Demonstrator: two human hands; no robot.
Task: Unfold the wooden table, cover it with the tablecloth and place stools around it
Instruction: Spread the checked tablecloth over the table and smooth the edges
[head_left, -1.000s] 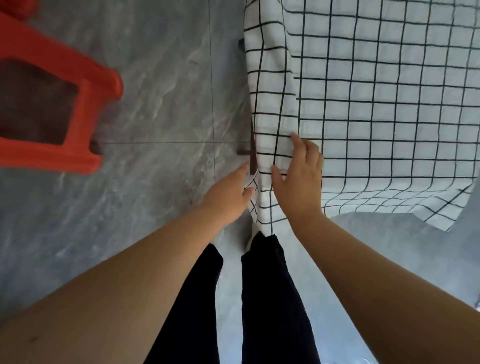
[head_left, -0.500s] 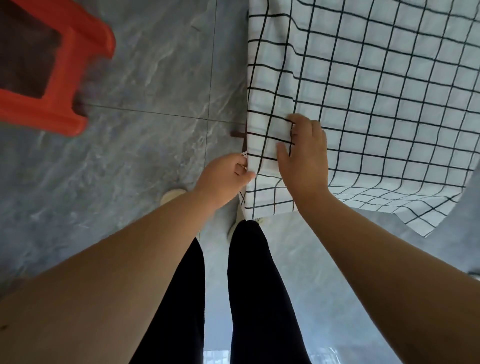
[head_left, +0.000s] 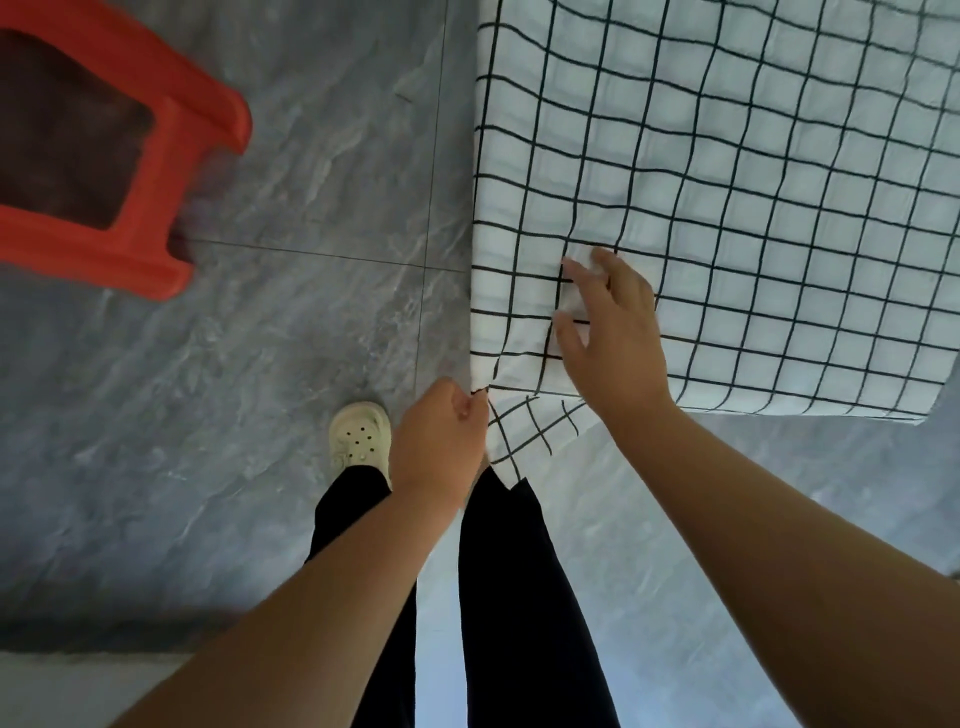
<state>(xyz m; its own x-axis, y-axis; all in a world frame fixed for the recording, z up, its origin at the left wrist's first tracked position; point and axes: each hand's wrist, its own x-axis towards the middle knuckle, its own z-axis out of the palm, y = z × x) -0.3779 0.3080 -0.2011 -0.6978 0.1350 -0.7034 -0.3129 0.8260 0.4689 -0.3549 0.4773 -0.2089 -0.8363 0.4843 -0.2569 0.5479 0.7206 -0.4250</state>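
Grey marbled floor tiles (head_left: 260, 364) fill the left and lower parts of the head camera's picture, crossed by thin grout lines. On my screen the white tablecloth (head_left: 753, 182) with its black grid takes up the upper right. It is spread flat over the table, which is hidden under it, and its left edge and near edge both show. At the near left corner of the table a flap of the cloth droops down past the edge.

The left hand (head_left: 439, 441) is at that corner with its fingers curled, pinching the cloth's hanging corner between thumb and fingers. The right hand (head_left: 613, 343) lies on top of the cloth, just inside the same corner. Its fingers are spread and fairly straight and its palm is down. I see nothing gripped in it, though its fingertips are blurred.

An orange plastic stool (head_left: 171, 130) stands on the floor at upper left, well apart from the table's left edge. Below the hands I can see black trousers (head_left: 514, 597) and one cream perforated shoe (head_left: 360, 436), which is on the tiles beside the left wrist.
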